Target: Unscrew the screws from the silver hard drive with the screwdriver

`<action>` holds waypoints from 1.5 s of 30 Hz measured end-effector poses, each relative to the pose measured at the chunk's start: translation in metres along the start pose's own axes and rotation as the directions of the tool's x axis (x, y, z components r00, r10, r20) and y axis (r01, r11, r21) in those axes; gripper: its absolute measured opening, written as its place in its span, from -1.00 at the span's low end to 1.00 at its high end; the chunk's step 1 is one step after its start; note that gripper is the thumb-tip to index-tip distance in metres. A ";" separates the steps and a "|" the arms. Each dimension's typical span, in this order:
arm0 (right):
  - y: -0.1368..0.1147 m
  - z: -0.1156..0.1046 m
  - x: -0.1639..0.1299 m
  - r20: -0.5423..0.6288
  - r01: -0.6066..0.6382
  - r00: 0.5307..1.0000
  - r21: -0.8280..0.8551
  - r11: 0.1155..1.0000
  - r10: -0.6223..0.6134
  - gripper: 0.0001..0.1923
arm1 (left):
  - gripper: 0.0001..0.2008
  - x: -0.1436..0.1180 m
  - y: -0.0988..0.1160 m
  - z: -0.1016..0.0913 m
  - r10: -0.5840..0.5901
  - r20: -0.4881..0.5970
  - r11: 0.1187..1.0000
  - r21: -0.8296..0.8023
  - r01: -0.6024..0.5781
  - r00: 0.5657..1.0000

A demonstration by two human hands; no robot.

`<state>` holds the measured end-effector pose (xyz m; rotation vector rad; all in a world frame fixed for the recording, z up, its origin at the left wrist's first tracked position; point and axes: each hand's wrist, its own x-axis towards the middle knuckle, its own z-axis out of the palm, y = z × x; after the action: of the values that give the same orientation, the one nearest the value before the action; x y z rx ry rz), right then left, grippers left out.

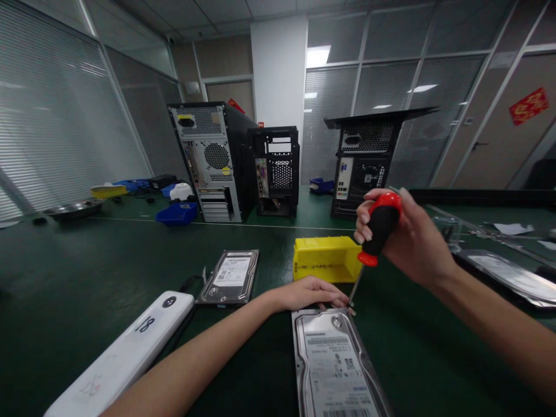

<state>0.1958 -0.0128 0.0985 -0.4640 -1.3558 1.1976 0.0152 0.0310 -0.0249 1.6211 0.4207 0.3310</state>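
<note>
The hard drive (336,365) lay flat on the dark green surface (65,289) right in front of the person, its white label up; the label carried lines of print and small codes too fine to read. The left hand (310,292) rested flat, fingers together, on the drive's far edge. The right hand (408,237) was closed around the red and black handle of a screwdriver (377,229), whose thin shaft ran down to the drive's far right corner, just beside the left fingertips. A yellow bin (325,259) stood just behind the hands, and a second hard drive (230,277) lay to its left, also with an unreadable white label. Nearer the left arm lay a long white device (125,356) marked "18" in dark digits. Farther back on the surface stood three computer cases (212,162) with their rear panels facing the camera, a blue bin (177,213) before the leftmost one. A metal dish (73,208) and more yellow and blue bins sat at the far left. Shiny metal plates (508,275) lay at the right. The room was an office with blinds along the glass walls, ceiling lights, and a red decoration (529,105) on the right wall, its writing illegible.
</note>
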 end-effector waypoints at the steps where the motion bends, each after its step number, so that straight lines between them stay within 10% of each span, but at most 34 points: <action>1: -0.001 0.000 0.000 0.004 -0.014 1.000 0.014 1.000 0.014 -0.72 | -0.66 0.000 -0.001 0.000 0.004 0.004 1.000 -0.003 -0.004 1.000; 45: 0.002 -0.004 0.001 -0.076 0.006 0.997 -0.074 0.997 -0.012 -0.85 | -0.67 -0.002 0.008 0.002 0.016 0.020 0.999 0.049 -0.017 1.000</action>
<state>0.1985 -0.0096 0.0964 -0.5499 -1.3380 1.1148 0.0146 0.0282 -0.0171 1.6747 0.4037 0.3190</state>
